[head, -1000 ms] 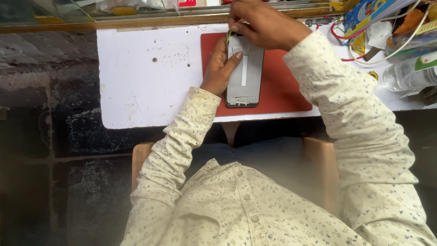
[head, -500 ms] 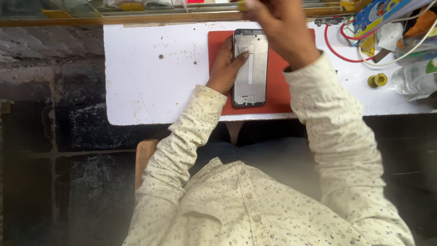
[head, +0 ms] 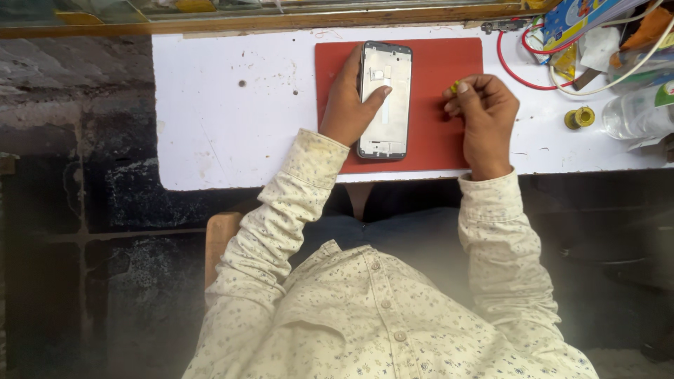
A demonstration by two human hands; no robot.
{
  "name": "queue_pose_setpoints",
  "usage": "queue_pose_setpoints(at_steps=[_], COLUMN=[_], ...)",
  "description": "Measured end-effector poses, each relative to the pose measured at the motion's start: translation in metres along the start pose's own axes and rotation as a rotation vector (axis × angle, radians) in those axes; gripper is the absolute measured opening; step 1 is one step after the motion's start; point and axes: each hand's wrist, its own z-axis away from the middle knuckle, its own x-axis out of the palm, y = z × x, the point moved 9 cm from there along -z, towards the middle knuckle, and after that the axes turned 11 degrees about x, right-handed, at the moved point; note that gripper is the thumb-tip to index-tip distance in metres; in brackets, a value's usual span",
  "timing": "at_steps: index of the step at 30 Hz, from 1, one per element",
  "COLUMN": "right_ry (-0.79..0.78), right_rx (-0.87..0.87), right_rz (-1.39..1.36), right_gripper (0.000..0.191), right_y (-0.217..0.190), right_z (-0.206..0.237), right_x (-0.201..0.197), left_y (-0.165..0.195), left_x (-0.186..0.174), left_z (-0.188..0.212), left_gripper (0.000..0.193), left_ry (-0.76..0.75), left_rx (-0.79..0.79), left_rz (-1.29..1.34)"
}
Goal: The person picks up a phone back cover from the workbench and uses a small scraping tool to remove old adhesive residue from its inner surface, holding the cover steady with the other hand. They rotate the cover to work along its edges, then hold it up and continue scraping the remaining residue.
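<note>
Sleeves of our pale speckled shirt lead up to the white table. Our right hand rests on the red mat, fingers curled shut around a small yellow thing at the fingertips. Our left hand lies flat against the left edge of the opened phone frame, thumb across it, pinning it to the mat. Farther right sit a solder spool and red wire.

A phone frame lies on a mat at the bench's far middle. The left hand rests at its nine o'clock, the right hand at three. A wire spool and bottle lie further toward three o'clock.
</note>
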Motion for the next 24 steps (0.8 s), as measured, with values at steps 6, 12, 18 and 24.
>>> queue_pose_setpoints(at_steps=[6,12,18,24], right_ry=[0.045,0.044,0.038,-0.017], right_rx=[-0.033,-0.062,-0.074,-0.067], right_rz=[0.148,0.208,0.196,0.042], right_gripper=[0.005,0.005,0.008,0.022], right_y=[0.007,0.002,-0.003,-0.002], right_z=[0.005,0.012,0.017,0.015], right_x=[0.000,0.006,0.009,0.014], left_y=[0.014,0.013,0.026,0.057], left_x=[-0.005,-0.007,-0.011,-0.002], left_z=[0.009,0.013,0.014,0.023], left_gripper=[0.074,0.071,0.062,0.038], left_ry=[0.057,0.007,-0.007,-0.008], left_rx=[0.155,0.111,0.075,0.195], left_rz=[-0.496,-0.664,-0.753,-0.575])
